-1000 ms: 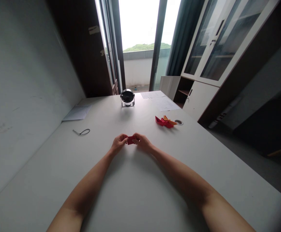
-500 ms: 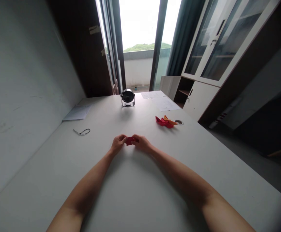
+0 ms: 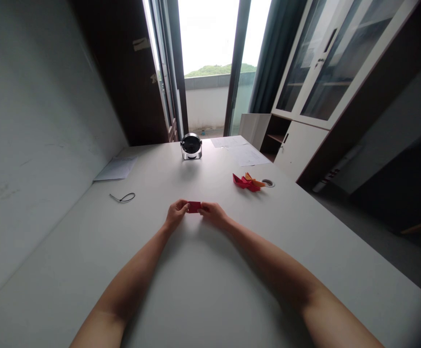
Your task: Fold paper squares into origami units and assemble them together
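A small piece of folded red paper [image 3: 195,207] is pinched between both my hands, just above the white table [image 3: 203,290]. My left hand [image 3: 176,213] grips its left end with curled fingers. Its right end sits in the closed fingers of my right hand [image 3: 213,213]. The paper now looks like a flat little rectangle. Farther off to the right lies a pile of folded red and orange paper shapes [image 3: 247,182].
A small round black and silver device [image 3: 191,146] stands at the table's far end. White sheets [image 3: 117,168] lie at the far left and more sheets [image 3: 239,151] at the far right. A black looped cord [image 3: 123,197] lies left, a cable grommet [image 3: 268,183] by the pile.
The red paper has been turned or flattened between my fingers and shows a wider rectangular face. Both hands stay in the same place on the table.
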Tool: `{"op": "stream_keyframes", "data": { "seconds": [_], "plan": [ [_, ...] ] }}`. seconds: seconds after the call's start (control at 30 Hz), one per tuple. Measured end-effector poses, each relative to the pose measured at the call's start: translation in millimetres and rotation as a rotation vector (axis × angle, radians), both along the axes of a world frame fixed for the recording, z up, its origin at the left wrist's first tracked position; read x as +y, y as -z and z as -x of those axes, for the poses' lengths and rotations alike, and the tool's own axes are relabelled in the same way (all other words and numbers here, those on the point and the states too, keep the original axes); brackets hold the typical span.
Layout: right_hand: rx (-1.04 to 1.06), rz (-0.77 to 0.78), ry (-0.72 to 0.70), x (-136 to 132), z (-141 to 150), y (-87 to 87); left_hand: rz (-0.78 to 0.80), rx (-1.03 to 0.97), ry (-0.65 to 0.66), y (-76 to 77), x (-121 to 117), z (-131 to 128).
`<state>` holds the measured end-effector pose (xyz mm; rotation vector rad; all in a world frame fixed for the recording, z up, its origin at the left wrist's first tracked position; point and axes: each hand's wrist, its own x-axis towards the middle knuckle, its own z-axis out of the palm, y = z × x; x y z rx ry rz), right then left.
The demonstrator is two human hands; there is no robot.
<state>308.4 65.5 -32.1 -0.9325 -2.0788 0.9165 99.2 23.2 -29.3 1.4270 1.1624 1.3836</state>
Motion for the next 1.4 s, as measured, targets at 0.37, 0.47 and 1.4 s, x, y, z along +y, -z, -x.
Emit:
{"op": "stream_keyframes", "data": {
  "seconds": [0.37,0.47,1.4],
  "plan": [
    [0.131,-0.136,-0.029,-13,3,-16.3,-0.157,0.262,-0.137,-11.6,-9,-2],
    [0.143,-0.160,-0.028,-16,2,-22.2,-0.234,0.390,-0.131,-20.4,-15,-7],
    [0.241,-0.185,0.071,-9,0,-18.3,-0.146,0.229,-0.112,-5.8,-7,-5]
  ]
}}
